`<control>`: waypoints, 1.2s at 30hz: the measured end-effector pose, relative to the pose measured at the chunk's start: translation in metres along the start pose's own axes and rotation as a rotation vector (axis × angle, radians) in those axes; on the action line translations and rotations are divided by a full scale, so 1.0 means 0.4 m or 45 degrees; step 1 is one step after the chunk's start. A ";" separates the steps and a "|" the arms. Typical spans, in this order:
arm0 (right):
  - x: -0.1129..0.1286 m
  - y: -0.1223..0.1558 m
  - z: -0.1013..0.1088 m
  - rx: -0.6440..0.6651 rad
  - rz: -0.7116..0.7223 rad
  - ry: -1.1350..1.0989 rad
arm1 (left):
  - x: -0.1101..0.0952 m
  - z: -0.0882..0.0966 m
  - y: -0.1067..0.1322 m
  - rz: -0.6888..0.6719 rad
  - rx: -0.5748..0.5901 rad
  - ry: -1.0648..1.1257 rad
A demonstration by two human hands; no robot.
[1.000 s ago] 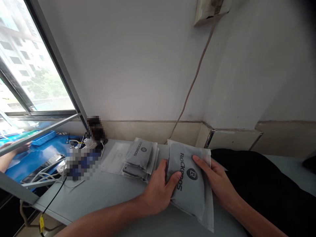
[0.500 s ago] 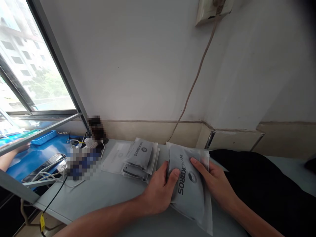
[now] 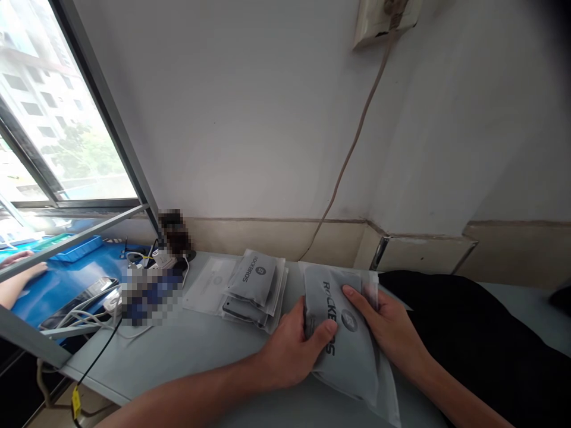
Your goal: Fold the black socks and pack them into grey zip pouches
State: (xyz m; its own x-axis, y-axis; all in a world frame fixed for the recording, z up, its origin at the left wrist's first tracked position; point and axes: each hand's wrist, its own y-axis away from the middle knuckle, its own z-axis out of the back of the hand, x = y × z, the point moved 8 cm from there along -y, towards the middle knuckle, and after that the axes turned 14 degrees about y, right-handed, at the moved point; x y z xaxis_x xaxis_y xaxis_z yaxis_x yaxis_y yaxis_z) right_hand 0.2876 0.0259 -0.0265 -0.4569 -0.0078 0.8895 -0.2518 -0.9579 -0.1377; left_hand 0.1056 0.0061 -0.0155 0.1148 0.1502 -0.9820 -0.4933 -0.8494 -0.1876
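Observation:
A frosted zip bag printed ROCKBROS, with something soft and grey inside, is tilted above the grey table between my two hands. My left hand grips its left side, thumb lying across the print and fingers behind. On the opposite edge, my right hand pinches the bag near its upper right, thumb on top and the other fingers mostly hidden. To the left of them lies a stack of smaller ROCKBROS bags, with a flat, pale bag beside it.
Black cloth covers the table's right part. White cables and a blurred-out item lie at the left, by a metal frame. Another person's hand rests over a blue surface beyond it. A cord hangs down the wall.
The bag's lower end has swung right and its top edge sits slightly lower. My left thumb has slid further over the print; my right hand stays almost where it was.

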 end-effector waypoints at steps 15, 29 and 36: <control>0.022 0.023 -0.018 0.093 0.071 0.021 | 0.035 0.019 0.004 0.094 -0.130 -0.023; 0.015 0.028 -0.047 0.316 0.050 -0.148 | 0.005 0.041 -0.003 0.000 -0.341 0.069; 0.032 0.063 -0.101 0.785 0.057 -0.216 | -0.055 0.057 -0.015 -0.068 -0.373 0.002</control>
State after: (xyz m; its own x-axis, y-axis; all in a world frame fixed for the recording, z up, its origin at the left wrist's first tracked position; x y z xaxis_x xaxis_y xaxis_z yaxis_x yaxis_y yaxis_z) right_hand 0.2409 0.0134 -0.0362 -0.3016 -0.0487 0.9522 0.3244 -0.9444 0.0544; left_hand 0.0864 0.0194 0.0067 0.1352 0.1984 -0.9707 -0.2163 -0.9502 -0.2244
